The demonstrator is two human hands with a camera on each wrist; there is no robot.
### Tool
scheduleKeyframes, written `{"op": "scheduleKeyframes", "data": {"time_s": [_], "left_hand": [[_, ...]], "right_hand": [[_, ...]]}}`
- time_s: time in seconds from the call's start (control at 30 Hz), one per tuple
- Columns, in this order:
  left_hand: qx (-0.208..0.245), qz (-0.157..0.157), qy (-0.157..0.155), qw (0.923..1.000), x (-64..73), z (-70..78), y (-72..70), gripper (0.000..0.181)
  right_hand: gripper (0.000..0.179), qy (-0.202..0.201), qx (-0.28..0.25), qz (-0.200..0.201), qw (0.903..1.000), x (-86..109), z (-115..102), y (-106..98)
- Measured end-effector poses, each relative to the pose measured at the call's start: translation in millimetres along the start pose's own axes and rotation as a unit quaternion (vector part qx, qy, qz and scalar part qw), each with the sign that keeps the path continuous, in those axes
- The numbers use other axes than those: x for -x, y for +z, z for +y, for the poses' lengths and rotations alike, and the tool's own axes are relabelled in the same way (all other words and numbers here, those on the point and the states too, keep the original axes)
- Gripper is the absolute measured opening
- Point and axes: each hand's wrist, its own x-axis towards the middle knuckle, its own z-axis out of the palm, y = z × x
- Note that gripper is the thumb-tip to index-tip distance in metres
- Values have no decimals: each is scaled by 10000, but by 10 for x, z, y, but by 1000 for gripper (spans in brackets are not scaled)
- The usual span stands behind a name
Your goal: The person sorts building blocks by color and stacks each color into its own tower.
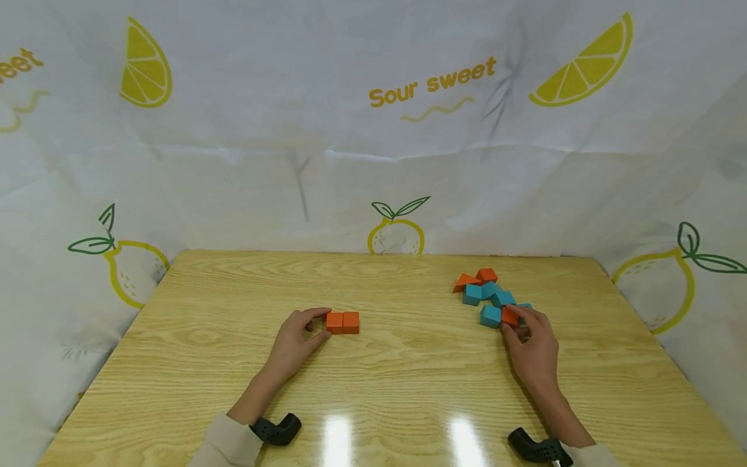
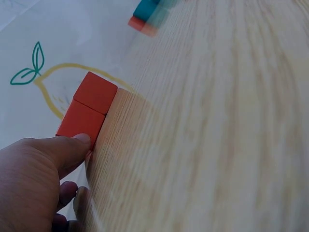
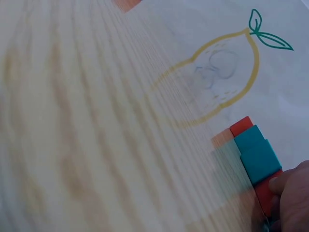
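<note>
Two orange cubes stand side by side on the table, the left cube (image 1: 334, 322) meeting the right cube (image 1: 351, 322). My left hand (image 1: 294, 340) pinches the left cube between thumb and forefinger; in the left wrist view its thumb (image 2: 82, 139) lies on that cube's near face. At the right, my right hand (image 1: 533, 347) grips another orange cube (image 1: 509, 316) with thumb and forefinger. A blue cube (image 1: 490, 316) sits immediately left of that one, and part of another blue block (image 1: 524, 305) shows behind the right hand's fingers.
Behind the right hand lie more blocks: a blue cube (image 1: 472, 294), an orange triangular block (image 1: 465, 281), an orange block (image 1: 487, 275) and other blue ones. A white lemon-printed sheet (image 1: 262, 194) hangs along the back edge of the wooden table (image 1: 397, 389).
</note>
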Motion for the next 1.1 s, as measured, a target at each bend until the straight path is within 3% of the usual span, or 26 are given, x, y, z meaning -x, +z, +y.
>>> {"op": "scheduleKeyframes", "data": {"time_s": [0.87,1.1], "left_hand": [[-34,-25,57,10000,-2,-12,-1,43],[-28,-40,28,10000,1,-15,0,43]], "right_hand": [[44,-148,160,-200,9996,18,-22,17],[43,27,307,-366,9989,22,-22,21]]}}
